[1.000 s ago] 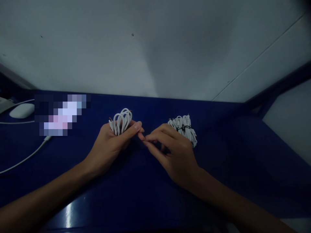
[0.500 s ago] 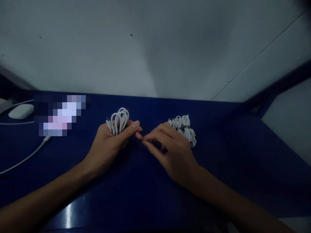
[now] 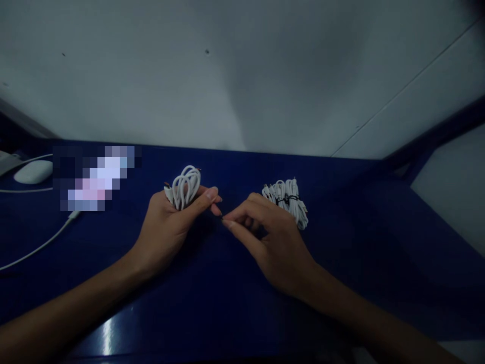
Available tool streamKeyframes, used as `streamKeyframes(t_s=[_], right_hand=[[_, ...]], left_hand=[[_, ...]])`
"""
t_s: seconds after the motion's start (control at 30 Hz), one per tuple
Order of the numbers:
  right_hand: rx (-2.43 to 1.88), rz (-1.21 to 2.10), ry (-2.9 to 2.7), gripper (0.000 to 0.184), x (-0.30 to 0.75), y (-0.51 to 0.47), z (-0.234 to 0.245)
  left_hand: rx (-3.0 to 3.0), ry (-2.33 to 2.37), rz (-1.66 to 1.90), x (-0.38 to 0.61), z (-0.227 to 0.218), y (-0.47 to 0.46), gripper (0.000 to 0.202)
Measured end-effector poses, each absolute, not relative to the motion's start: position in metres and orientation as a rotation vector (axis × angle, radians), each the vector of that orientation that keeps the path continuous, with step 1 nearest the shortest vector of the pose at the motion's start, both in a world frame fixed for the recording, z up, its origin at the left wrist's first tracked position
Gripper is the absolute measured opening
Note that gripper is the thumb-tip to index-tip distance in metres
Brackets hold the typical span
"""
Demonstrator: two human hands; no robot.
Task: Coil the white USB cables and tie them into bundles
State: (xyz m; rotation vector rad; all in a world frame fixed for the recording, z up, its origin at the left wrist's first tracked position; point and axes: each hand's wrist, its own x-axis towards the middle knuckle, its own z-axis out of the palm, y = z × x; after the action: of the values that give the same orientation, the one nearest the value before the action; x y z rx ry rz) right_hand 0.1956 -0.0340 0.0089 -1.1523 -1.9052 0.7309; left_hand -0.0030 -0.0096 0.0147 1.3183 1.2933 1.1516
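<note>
A coiled white cable (image 3: 185, 188) stands up out of my left hand (image 3: 170, 217), which is closed around its lower part. Its connector ends show reddish tips. My right hand (image 3: 271, 235) pinches a tiny black piece, apparently a twist tie (image 3: 222, 218), between thumb and forefinger. Most of that piece is hidden by the fingers. The fingertips of both hands nearly meet there. Just behind my right hand lie several bundled white cables (image 3: 291, 199) side by side, bound with black ties and partly covered by the hand.
The blue table (image 3: 182, 308) runs back to a pale grey wall (image 3: 151, 91). On the left lie a white computer mouse (image 3: 33, 172), a blurred-out bright device (image 3: 100, 179) and a white cord (image 3: 41, 247) leading to it. A blue frame bar (image 3: 432, 146) slants at the right.
Both hands stay almost in place. My right fingers have shifted slightly, and a little more of the black piece shows at their tips. The view has moved very slightly.
</note>
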Motion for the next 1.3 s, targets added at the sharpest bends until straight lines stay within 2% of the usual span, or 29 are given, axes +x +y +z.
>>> streamKeyframes(t_s=[0.23,0.37,0.53,0.73,0.83,0.93,1.13,1.3], right_hand=[[-1.097,0.51,-1.95,0.009,0.203,-0.027,0.008],[-1.078,0.328,-1.907,0.023,0.205,-0.023,0.009],[-1.014,0.164,-1.999,0.012,0.205,-0.023,0.003],[-0.991,0.133,-2.035,0.007,0.207,-0.021,0.001],[-0.973,0.095,-2.062,0.003,0.208,-0.02,0.001],[-0.955,0.042,-2.05,0.008,0.207,-0.019,0.0],[-1.044,0.113,-1.975,0.015,0.203,-0.024,0.002],[-1.104,0.164,-1.917,0.019,0.199,-0.029,0.003]], left_hand=[[1.249,1.281,1.096,-0.003,0.009,-0.01,0.034],[1.253,1.215,0.974,-0.004,0.01,-0.011,0.036],[1.372,1.204,0.942,-0.006,0.013,-0.011,0.038],[1.415,1.258,0.977,-0.004,0.018,-0.012,0.032],[1.335,1.283,0.951,-0.004,0.018,-0.012,0.038],[1.329,1.313,0.914,-0.006,0.016,-0.011,0.045],[1.466,1.283,0.93,-0.008,0.012,-0.009,0.028],[1.493,1.311,0.955,-0.008,0.01,-0.011,0.027]])
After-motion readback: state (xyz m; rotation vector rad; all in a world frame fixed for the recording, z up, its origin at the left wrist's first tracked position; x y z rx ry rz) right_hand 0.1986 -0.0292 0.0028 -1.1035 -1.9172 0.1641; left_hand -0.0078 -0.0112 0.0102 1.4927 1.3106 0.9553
